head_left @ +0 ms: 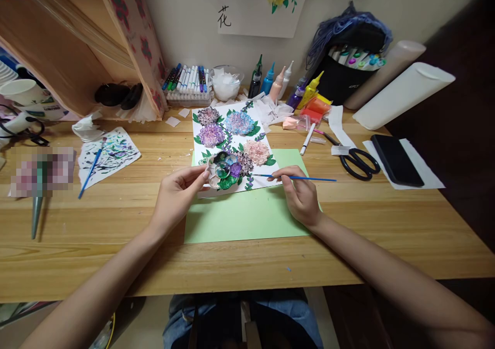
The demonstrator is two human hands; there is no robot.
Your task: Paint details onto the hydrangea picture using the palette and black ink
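Note:
Pinched between the thumb and fingers of my left hand point(181, 186) is a small round paint palette point(224, 170) with green, purple, black and white paint. It is above the lower left of a white sheet point(240, 132) bearing several textured flower clusters and green leaves. My right hand point(297, 192) grips a thin blue paintbrush point(317, 179), its tip pointing left, near the lower part of the sheet by a purple sprig. Whether the tip touches the paper cannot be made out. Under the white sheet lies a light green sheet point(247, 220).
Scissors point(359, 163) and a phone point(397, 159) lie at right. Paint bottles point(276, 85), a bowl of white scraps point(226, 83) and markers point(189, 79) stand along the wall. At left are a paint-smeared tissue point(112, 153), another brush point(92, 171) and a decorated box point(133, 45).

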